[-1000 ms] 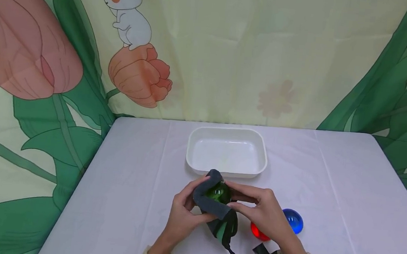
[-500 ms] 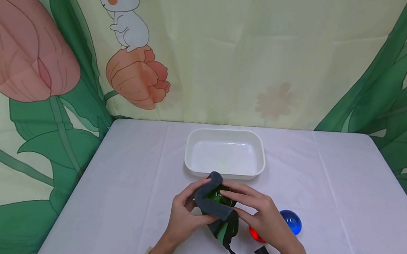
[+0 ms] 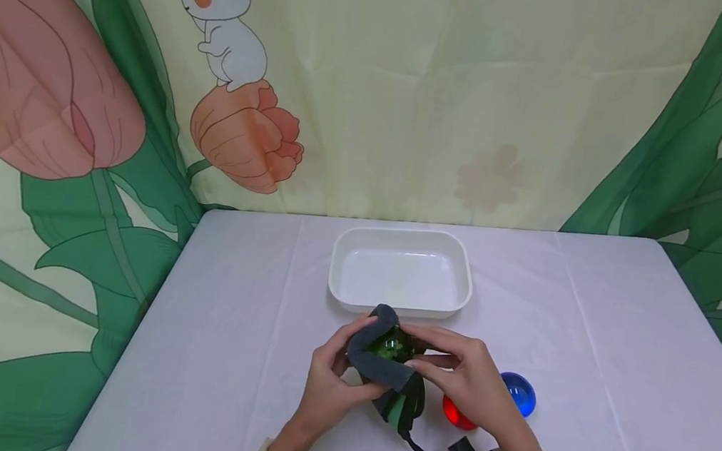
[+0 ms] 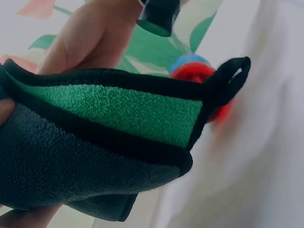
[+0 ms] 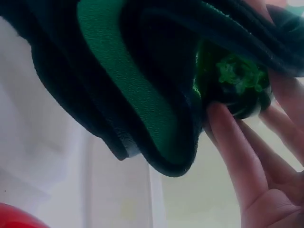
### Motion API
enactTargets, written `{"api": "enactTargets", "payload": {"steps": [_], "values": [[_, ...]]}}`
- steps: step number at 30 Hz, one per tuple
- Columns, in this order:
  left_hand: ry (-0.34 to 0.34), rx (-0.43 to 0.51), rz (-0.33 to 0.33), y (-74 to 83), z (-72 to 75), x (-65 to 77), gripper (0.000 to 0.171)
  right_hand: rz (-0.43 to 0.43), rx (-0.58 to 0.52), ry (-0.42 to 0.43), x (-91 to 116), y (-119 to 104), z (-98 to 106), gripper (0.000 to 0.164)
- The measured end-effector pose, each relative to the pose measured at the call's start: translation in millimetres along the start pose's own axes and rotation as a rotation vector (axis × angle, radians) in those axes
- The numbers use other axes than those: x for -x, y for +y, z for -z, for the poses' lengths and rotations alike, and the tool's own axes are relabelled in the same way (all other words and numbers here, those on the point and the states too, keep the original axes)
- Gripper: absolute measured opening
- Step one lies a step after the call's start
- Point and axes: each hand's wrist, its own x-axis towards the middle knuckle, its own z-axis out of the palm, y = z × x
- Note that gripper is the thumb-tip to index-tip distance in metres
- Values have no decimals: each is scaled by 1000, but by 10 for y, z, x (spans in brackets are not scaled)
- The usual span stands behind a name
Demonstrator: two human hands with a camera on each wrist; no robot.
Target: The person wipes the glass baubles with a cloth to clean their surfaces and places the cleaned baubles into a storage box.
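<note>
A dark grey towel [image 3: 381, 367] with a green side, black edging and a hanging loop is folded round a shiny, see-through green round piece [image 3: 392, 343]. My left hand [image 3: 336, 381] grips the towel from the left, thumb in front and fingers behind. From the right, my right hand [image 3: 467, 367] holds the green piece between thumb and fingers. A raised pattern shows on that piece [image 5: 242, 76] in the right wrist view, while the towel covers much of it. In the left wrist view the towel [image 4: 95, 147] hides most of the left fingers.
A white rectangular tray [image 3: 399, 304] stands just beyond the hands. Beside the right wrist lie a shiny red round piece [image 3: 459, 414] and a blue one [image 3: 519, 393] on the white-covered table [image 3: 214, 356]. A printed curtain [image 3: 378, 98] hangs behind.
The right fingers have shifted over the green piece, reaching across its face half a second ago and back at its right side now. The left hand keeps its grip on the towel.
</note>
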Motion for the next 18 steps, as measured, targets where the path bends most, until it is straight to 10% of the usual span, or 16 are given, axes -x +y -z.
{"api": "enactTargets", "payload": {"steps": [4, 18], "values": [[17, 42, 70, 21, -6, -14, 72, -48, 4, -7, 1, 2, -2, 45], [39, 76, 70, 11, 0, -34, 72, 175, 140, -45, 29, 34, -18, 63]]}}
